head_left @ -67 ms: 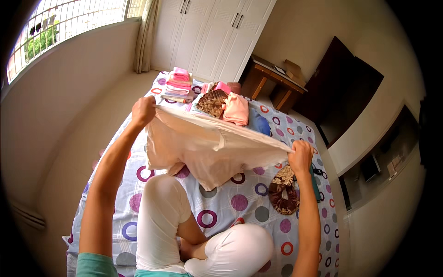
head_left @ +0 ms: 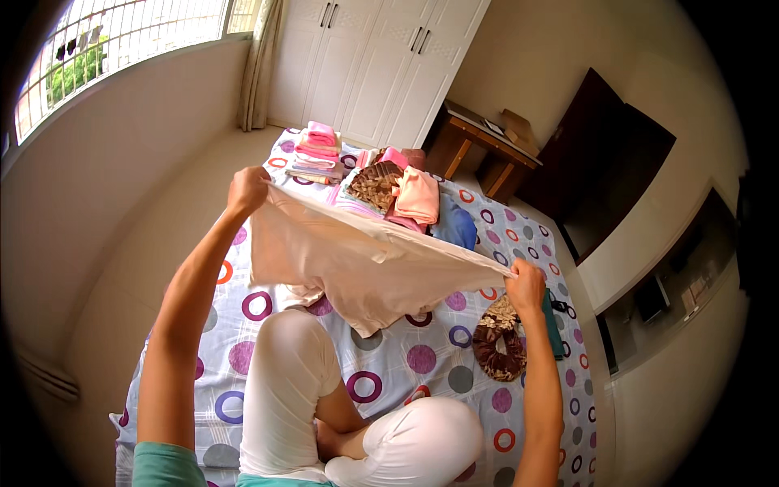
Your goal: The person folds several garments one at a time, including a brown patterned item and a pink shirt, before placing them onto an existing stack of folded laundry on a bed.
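Note:
A beige cloth garment (head_left: 357,264) hangs stretched between my two hands, above the bed and just beyond my bent knees. My left hand (head_left: 248,192) grips its upper left corner, fingers closed. At the other end, lower in the picture, my right hand (head_left: 526,286) is closed on the right corner. The upper edge runs nearly taut from one fist to the other, while the lower part droops in loose folds. Its exact kind of garment cannot be made out. Close below my right hand lies a brown patterned ring-shaped cloth item (head_left: 497,351), partly behind my forearm.
The bed (head_left: 422,357) has a pale spread with coloured circles. At its far end stand a stack of folded pink and white cloths (head_left: 316,154) and a pile with a folded peach cloth (head_left: 417,195) and a blue cloth (head_left: 454,225). Beyond are a white wardrobe (head_left: 365,73) and wooden desk (head_left: 487,150).
My right hand has dropped slightly, and my left hand has shifted a little up and left. The garment's lower left edge has swung a bit higher. Both grips stay closed.

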A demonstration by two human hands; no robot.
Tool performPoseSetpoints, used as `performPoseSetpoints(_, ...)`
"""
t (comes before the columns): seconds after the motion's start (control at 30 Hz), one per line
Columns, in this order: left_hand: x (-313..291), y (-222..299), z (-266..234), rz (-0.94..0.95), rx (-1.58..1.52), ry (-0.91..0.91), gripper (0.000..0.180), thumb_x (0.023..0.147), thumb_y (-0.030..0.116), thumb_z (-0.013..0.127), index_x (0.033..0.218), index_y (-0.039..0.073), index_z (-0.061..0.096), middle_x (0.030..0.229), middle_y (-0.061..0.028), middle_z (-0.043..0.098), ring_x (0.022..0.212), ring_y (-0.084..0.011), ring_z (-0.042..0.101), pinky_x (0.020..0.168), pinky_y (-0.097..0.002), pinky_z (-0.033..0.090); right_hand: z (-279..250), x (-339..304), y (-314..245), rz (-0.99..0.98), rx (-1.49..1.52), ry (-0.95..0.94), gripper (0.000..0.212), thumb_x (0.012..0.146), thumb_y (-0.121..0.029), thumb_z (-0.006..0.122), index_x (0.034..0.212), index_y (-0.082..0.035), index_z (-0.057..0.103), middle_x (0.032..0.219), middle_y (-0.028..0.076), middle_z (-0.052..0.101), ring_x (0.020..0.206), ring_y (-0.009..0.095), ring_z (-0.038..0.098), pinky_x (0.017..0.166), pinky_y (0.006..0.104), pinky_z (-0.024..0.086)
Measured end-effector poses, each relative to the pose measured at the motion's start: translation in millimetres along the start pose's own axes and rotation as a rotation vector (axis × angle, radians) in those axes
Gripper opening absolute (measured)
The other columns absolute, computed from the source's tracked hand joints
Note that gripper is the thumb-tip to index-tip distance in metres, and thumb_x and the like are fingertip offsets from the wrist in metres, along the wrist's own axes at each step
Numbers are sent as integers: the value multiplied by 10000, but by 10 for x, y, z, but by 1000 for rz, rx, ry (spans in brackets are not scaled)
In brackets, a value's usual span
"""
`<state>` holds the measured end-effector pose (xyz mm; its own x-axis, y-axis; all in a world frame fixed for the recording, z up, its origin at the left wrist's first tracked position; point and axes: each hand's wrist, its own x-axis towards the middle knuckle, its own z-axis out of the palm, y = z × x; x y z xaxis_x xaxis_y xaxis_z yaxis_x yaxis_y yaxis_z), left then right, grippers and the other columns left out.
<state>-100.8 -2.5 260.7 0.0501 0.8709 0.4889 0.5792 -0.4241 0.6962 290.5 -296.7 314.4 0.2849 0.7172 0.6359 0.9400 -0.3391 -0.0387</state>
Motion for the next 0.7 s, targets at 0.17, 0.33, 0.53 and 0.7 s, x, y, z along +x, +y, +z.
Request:
performPoseSetpoints(0.17, 206, 254, -282, -127, -386, -17, 180, 614, 65, 537, 768, 16, 616, 697, -113, 587, 649, -197, 564, 618, -298, 445, 82, 65, 197, 156, 300, 74, 110, 588, -19, 496, 574, -2, 388, 492, 181, 408, 453, 313, 395, 442, 368, 319)
performPoseSetpoints(0.33, 325, 736, -667, 134, -214, 132, 201, 614, 40, 540, 802, 21, 611, 704, -119, 582, 663, -211, 562, 631, -301, 446, -406, 279, 248, 97, 258, 227, 148, 634, -10, 512, 578, -10, 375, 518, 147, 402, 472, 208, 369, 472, 329, 332)
performPoseSetpoints(0.53, 483, 1446, -1160, 378, -315, 508, 291, 603, 4, 512, 880, 38, 596, 809, -146, 596, 738, -262, 576, 682, -317, 448, -1041, 593, 107, 70, 252, 579, 155, 708, -12, 494, 611, -25, 374, 520, 95, 315, 512, 109, 315, 468, 273, 328)
performPoseSetpoints(0.7, 48, 878, -481, 468, 59, -249, 228, 610, 15, 530, 828, 22, 593, 709, -110, 597, 684, -199, 564, 686, -304, 442, -655, 408, 647, 252, 90, 10, 74, 645, -56, 496, 640, -2, 445, 641, 219, 478, 589, 389, 444, 531, 407, 370)
